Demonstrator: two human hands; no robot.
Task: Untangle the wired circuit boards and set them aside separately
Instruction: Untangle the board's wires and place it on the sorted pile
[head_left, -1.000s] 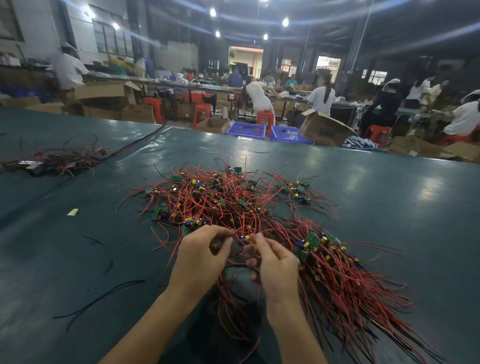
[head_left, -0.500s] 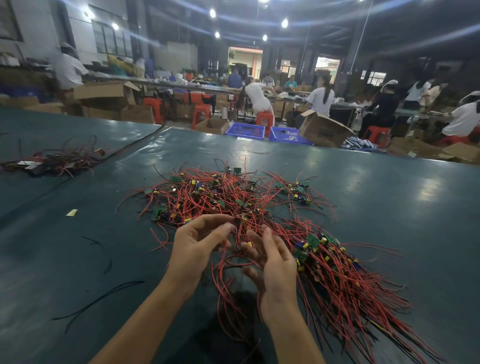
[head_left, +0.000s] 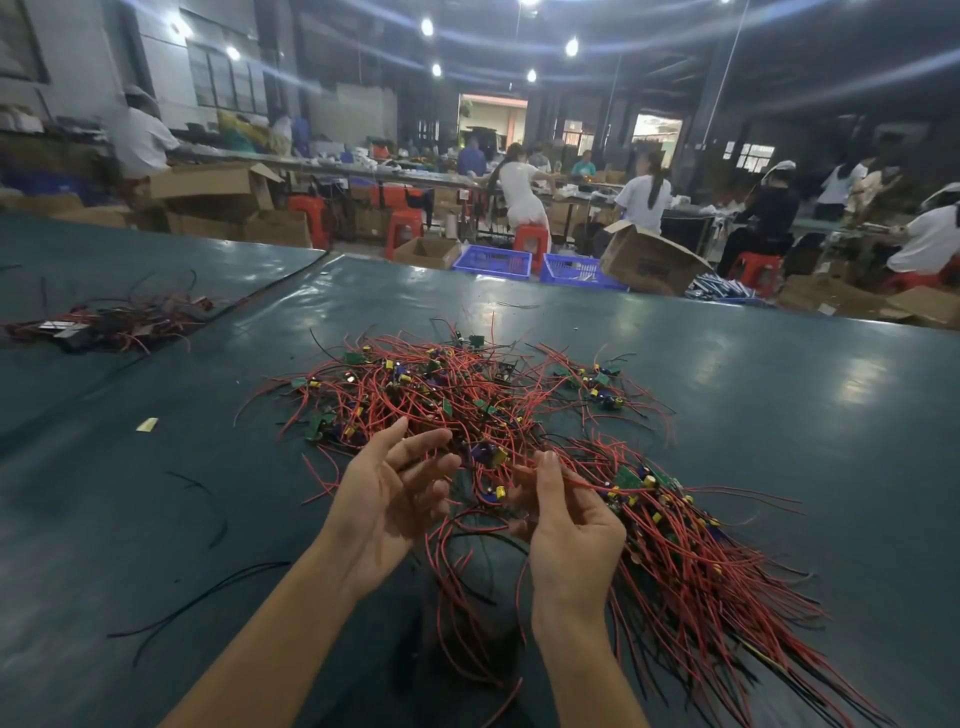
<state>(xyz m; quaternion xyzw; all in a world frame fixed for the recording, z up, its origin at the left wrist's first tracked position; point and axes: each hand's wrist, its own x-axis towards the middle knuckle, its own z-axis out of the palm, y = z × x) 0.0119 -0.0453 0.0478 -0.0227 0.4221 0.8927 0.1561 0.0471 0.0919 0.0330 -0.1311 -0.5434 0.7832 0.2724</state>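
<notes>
The left hand (head_left: 387, 499) has let go and is now spread, palm up, while the right hand (head_left: 569, 525) pinches a red wire (head_left: 587, 486) from the tangle of boards (head_left: 457, 400) on the table (head_left: 779, 395); one board seems nearly freed.

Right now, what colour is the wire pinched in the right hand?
Red. The right hand pinches a red wire, seen in the head view.
</notes>
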